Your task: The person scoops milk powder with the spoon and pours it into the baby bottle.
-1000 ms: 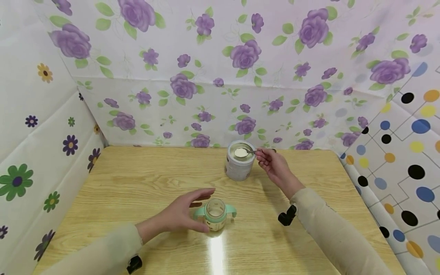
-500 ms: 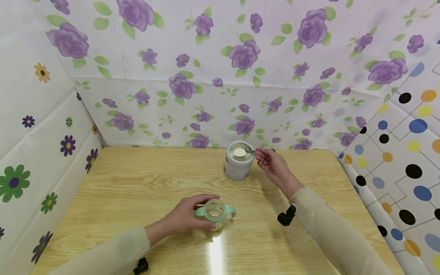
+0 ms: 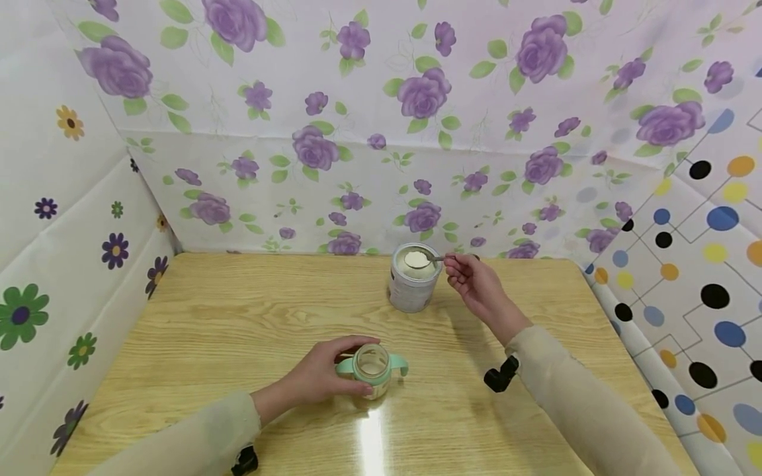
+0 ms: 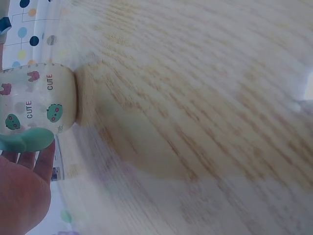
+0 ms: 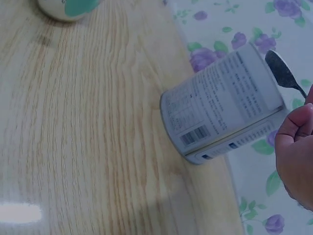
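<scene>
A clear baby bottle [image 3: 376, 391] with a green collar and two green side handles stands uncapped on the table. My left hand [image 3: 321, 373] holds it from the left, thumb on the near side and fingers on the far side. Printed pictures and "CUTE" show on the bottle [image 4: 41, 98] in the left wrist view. Farther back stands an open milk powder can [image 3: 411, 294]. Over its mouth my right hand [image 3: 481, 287] pinches a metal spoon [image 3: 436, 258] by the handle, the bowl heaped with pale powder. From the right wrist, the spoon [image 5: 279, 69] appears above the can's rim.
The wooden table [image 3: 256, 297] meets a floral cloth wall [image 3: 357, 165] just behind the can. Patterned cloth also borders the left and right sides. Light reflects off the tabletop near the bottle.
My left hand has moved right and taken hold of the bottle. The spoon with its powder has risen slightly over the can.
</scene>
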The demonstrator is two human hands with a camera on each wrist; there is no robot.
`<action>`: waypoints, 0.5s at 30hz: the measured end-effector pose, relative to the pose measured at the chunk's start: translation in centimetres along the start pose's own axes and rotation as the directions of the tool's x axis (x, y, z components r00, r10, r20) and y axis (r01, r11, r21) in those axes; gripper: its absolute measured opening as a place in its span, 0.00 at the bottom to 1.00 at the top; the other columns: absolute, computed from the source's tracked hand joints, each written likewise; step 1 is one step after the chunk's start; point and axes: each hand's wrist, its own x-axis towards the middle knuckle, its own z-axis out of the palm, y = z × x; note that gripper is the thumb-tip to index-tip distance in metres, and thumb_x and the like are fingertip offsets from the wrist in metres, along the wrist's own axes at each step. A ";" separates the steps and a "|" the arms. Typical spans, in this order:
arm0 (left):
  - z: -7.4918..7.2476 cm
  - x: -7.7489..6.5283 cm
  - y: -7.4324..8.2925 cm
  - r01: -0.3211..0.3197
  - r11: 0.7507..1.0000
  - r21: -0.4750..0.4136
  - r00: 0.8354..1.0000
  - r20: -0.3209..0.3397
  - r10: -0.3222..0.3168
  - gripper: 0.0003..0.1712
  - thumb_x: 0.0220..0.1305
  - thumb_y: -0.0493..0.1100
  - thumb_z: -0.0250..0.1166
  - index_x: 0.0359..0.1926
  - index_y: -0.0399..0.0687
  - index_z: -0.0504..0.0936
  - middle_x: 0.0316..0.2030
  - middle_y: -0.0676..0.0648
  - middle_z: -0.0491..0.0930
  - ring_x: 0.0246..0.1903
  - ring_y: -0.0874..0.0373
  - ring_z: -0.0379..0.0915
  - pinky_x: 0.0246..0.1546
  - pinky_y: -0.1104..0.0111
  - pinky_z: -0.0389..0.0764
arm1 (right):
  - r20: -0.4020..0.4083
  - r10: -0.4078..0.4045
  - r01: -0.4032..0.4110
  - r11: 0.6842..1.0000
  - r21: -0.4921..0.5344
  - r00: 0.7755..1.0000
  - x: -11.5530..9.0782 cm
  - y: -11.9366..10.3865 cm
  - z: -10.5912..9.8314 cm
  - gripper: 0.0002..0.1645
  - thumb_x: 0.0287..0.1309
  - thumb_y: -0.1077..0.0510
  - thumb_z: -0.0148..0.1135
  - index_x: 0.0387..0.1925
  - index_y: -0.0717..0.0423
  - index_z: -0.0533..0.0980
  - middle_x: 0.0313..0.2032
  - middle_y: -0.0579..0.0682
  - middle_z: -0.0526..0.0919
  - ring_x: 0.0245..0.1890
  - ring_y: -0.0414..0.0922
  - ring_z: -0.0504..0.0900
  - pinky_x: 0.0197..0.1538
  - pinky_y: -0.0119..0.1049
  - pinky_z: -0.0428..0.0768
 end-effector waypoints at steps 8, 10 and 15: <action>0.1 0.0 -0.2 0.009 1.000 -0.009 1.000 -0.012 -0.009 0.42 0.59 0.48 0.84 0.73 0.62 0.78 0.66 0.55 0.81 0.67 0.50 0.77 0.71 0.54 0.75 | 0.112 0.051 -0.051 0.999 -0.007 0.992 -2.8 -0.8 1.7 0.21 0.86 0.59 0.45 0.44 0.59 0.85 0.31 0.48 0.89 0.31 0.39 0.85 0.38 0.29 0.83; 0.1 0.1 -0.2 0.011 1.000 -0.010 1.000 -0.012 -0.011 0.42 0.59 0.48 0.84 0.73 0.62 0.78 0.66 0.55 0.81 0.67 0.49 0.76 0.71 0.53 0.75 | 0.144 0.062 -0.059 0.998 -0.021 0.988 -3.7 -0.8 2.2 0.21 0.86 0.60 0.45 0.44 0.60 0.85 0.31 0.48 0.89 0.31 0.39 0.85 0.39 0.29 0.84; 0.1 0.1 -0.3 0.003 1.000 -0.009 1.000 -0.011 -0.003 0.42 0.59 0.48 0.84 0.73 0.62 0.78 0.66 0.55 0.81 0.66 0.49 0.77 0.71 0.54 0.76 | 0.227 0.097 -0.087 0.995 -0.054 0.969 -5.8 -0.5 3.5 0.20 0.86 0.61 0.45 0.46 0.60 0.84 0.31 0.47 0.90 0.30 0.37 0.85 0.41 0.29 0.84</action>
